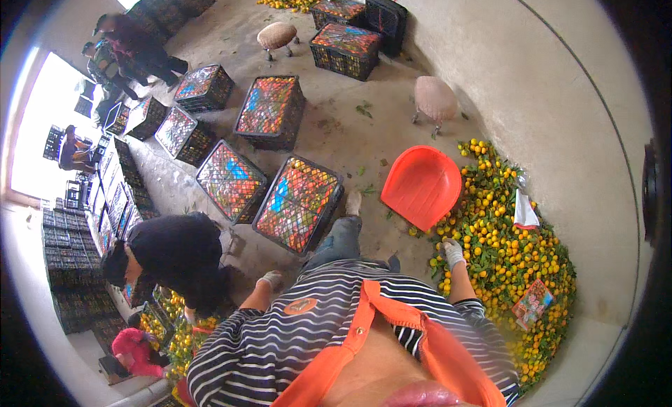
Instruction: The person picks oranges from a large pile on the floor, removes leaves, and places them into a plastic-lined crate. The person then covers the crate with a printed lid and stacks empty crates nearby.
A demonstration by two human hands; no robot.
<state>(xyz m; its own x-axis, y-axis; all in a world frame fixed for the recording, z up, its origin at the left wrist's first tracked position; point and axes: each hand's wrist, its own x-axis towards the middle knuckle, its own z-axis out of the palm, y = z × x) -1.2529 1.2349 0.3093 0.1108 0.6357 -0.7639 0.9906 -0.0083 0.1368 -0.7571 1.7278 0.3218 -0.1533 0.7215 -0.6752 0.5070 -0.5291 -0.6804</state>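
Note:
My right hand (pixel 453 253), in a pale glove, is at the left edge of a large heap of small orange citrus fruit with green leaves (pixel 504 239); whether its fingers hold a fruit cannot be made out. In a similar glove, my left hand (pixel 271 279) hangs low beside my hip, with its fingers hard to see. A red plastic scoop (pixel 422 186) lies on the floor against the heap. Nearest to my legs stands a black plastic crate (pixel 299 204), filled with fruit and colourful printed packaging under a mesh-like top. A printed bag (pixel 534 304) rests on the heap.
Several more filled crates (pixel 270 110) stand ahead and to the left. Two padded stools (pixel 434 98) are near the right wall. A person in dark clothes (pixel 176 254) bends close at my left, and a person in pink (pixel 137 352) is beyond. Crate stacks (pixel 68 260) line the left side.

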